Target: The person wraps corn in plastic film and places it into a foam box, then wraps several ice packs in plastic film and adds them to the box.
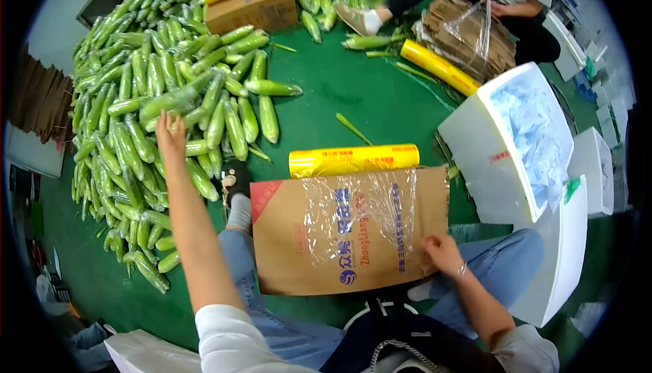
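Observation:
My left hand [171,128] reaches over the heap at the left, its fingers stretched out. Just beyond the fingertips is a motion-blurred long green vegetable [178,97] in clear film; whether they touch cannot be made out. Its exact kind is not plain. Across my lap lies a flat printed cardboard box [285,251], with crinkled clear film [394,210] over its top. My right hand [445,254] is closed at the box's right edge, its fingers curled in. What they hold, if anything, is hidden. A yellow roll of film [353,160] lies along the box's far edge.
A big heap of wrapped green vegetables [129,162] covers the left floor. A white foam box [482,162] holding pale blue sheets stands at the right. Another yellow roll [438,67] lies near a seated person [519,0] handling film over cardboard. A carton [251,10] stands behind.

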`<act>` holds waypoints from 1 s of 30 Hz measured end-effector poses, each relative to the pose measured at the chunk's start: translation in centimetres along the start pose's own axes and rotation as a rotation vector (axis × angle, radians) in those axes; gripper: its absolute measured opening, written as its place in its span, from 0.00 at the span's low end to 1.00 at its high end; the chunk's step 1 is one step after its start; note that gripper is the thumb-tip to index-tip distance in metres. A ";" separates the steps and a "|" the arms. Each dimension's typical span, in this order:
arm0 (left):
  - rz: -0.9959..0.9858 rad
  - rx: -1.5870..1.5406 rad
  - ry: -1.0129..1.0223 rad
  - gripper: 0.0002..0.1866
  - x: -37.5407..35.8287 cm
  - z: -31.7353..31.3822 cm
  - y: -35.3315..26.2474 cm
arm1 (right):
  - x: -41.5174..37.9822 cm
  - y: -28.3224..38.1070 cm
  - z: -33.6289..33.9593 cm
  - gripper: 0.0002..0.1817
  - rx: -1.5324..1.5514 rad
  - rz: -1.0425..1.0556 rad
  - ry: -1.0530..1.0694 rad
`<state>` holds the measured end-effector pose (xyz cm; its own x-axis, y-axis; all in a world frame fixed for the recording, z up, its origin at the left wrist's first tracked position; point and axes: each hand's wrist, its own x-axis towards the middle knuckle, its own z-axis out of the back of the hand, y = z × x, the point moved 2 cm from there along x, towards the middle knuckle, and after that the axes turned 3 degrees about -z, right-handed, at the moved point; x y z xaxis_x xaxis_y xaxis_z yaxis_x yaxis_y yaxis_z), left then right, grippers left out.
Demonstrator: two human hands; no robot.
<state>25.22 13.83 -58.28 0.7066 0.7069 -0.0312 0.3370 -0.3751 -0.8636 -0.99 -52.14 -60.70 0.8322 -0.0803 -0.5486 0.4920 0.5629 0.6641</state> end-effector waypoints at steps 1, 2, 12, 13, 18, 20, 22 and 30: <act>0.017 0.185 0.057 0.33 -1.5 -0.7 -0.4 | 1.8 -0.1 1.0 0.11 -0.026 0.055 -0.116; 0.079 0.363 0.189 0.31 -1.7 1.1 1.7 | 4.5 -1.3 1.8 0.10 0.051 0.134 -0.305; 0.543 1.016 0.266 0.36 -31.1 10.8 6.0 | 25.7 -1.1 7.9 0.25 0.376 -0.327 0.040; 0.605 1.131 0.297 0.39 -31.9 11.4 6.3 | 26.7 -2.2 6.9 0.22 0.544 -0.307 0.154; 0.821 1.140 0.224 0.45 -32.0 10.3 6.2 | 32.2 -6.4 1.0 0.14 0.782 0.044 0.463; 0.850 1.014 0.257 0.45 -34.2 8.1 5.9 | 34.0 -7.4 0.4 0.13 0.901 -0.092 0.511; 0.938 0.912 0.250 0.44 -34.7 7.7 7.2 | 36.0 -7.2 1.2 0.15 0.656 0.129 0.543; 0.903 0.848 0.235 0.37 -38.3 6.3 10.5 | 37.0 -5.1 8.3 0.19 0.033 0.256 0.690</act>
<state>-2.22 -13.36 -69.33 0.5990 0.2434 -0.7628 -0.7659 -0.1038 -0.6345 29.42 -64.80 -80.14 0.5771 0.5924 -0.5622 0.3209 0.4685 0.8231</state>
